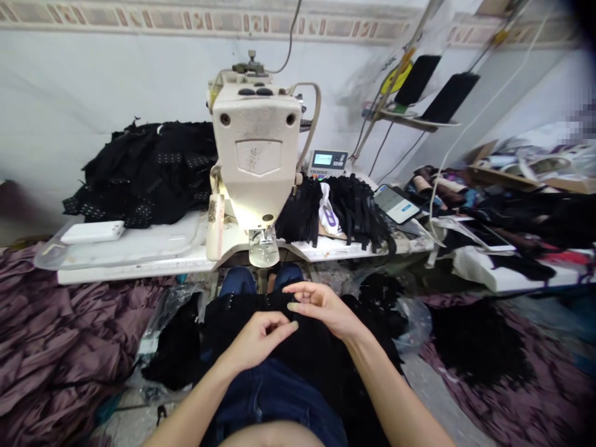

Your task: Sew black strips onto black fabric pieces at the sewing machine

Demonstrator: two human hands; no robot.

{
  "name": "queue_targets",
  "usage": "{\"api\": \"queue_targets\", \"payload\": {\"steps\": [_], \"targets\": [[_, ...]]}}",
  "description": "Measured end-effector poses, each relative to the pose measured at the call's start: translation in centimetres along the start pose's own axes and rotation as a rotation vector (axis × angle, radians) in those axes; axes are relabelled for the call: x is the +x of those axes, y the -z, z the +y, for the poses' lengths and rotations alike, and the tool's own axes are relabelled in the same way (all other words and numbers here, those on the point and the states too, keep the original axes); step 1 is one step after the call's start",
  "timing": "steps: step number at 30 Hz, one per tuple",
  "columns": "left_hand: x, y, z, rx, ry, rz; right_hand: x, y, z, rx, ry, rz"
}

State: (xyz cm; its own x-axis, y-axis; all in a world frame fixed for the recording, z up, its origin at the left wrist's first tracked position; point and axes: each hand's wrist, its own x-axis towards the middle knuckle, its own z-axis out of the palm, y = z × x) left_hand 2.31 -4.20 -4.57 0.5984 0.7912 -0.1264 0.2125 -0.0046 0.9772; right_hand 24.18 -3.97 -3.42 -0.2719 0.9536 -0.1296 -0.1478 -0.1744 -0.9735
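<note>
A piece of black fabric [298, 347] with a row of small studs along its far edge lies across my lap over blue jeans. My left hand [258, 338] is curled in a pinch on the fabric near its middle. My right hand [321, 307] rests just beyond it, fingers bent and pressed on the fabric's upper edge. Both hands are close together, almost touching. Straight ahead stands a white sewing machine [256, 155] on a white table [139, 251], with its needle area above my knees.
A heap of studded black fabric [144, 171] sits left of the machine, a white flat box [93, 231] in front of it. Black strips [354, 211] lie to the right, beside a small display unit [328, 161] and a phone [395, 203]. Purple cloth [51, 347] covers the floor.
</note>
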Motion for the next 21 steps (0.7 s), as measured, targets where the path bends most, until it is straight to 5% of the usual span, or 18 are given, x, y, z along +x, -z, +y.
{"api": "queue_targets", "payload": {"steps": [4,8,11,17,21], "targets": [[-0.8,-0.2,0.7,-0.112,0.031,0.133,0.8,-0.6,-1.6,-0.18,0.054,-0.024],[-1.1,0.5,1.9,-0.191,0.073,0.079,1.7,-1.1,-4.1,-0.333,0.179,-0.147],[-1.2,1.0,3.1,-0.183,0.045,0.227,2.5,-1.5,-5.6,-0.313,0.208,-0.197],[-0.1,3.1,5.0,0.426,-0.493,0.687,5.0,-2.6,-6.6,-0.263,0.358,0.111],[0.8,4.9,5.1,0.869,-0.692,0.68,6.7,-2.9,-6.0,-0.336,0.454,0.239]]}}
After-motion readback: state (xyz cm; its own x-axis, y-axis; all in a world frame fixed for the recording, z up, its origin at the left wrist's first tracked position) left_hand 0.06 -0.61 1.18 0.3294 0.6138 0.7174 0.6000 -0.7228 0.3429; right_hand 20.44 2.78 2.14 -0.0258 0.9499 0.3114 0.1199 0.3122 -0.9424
